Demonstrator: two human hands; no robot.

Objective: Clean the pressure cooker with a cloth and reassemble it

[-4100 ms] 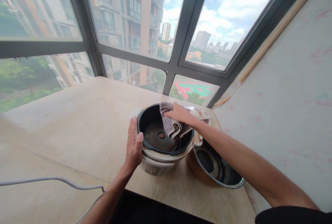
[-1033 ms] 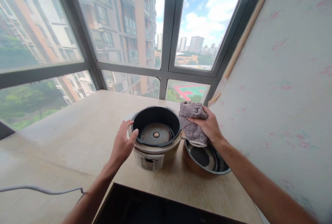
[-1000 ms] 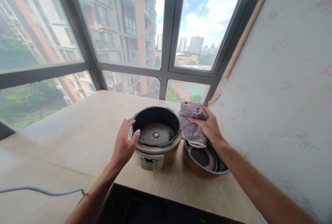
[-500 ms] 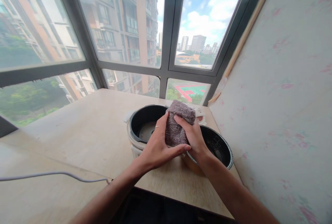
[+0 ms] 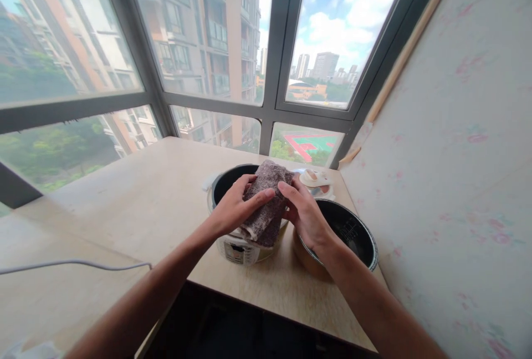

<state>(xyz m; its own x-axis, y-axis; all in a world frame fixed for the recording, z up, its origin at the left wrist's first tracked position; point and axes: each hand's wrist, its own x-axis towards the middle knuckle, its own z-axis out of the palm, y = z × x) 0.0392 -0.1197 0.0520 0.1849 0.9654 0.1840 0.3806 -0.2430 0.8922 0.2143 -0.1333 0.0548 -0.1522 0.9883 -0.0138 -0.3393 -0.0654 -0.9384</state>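
A folded, fuzzy grey-brown cloth [image 5: 270, 181] is held between both hands, above the front of a white rice cooker [image 5: 239, 251]. My left hand [image 5: 233, 204] grips its left side, thumb across the front face. On the right side, my right hand [image 5: 305, 212] pinches the cloth, with some fingertips behind it. The cooker stands with its dark inside showing, partly covered by the cloth and my left hand. Beside it on the right sits the removed inner pot [image 5: 353, 231], dark inside with measuring marks. My right wrist hides part of its near rim.
Behind the pot lies a white lid-like part [image 5: 313, 178]. A pale cable [image 5: 83, 263] runs across the wooden counter [image 5: 124, 198] at the left. Windows [image 5: 208, 37] close off the back, and a flowered wall [image 5: 457, 181] stands close on the right.
The cloth has moved slightly left and down and has been turned, so a folded lower edge shows. Both hands have shifted their hold on it. The view has shifted a little.
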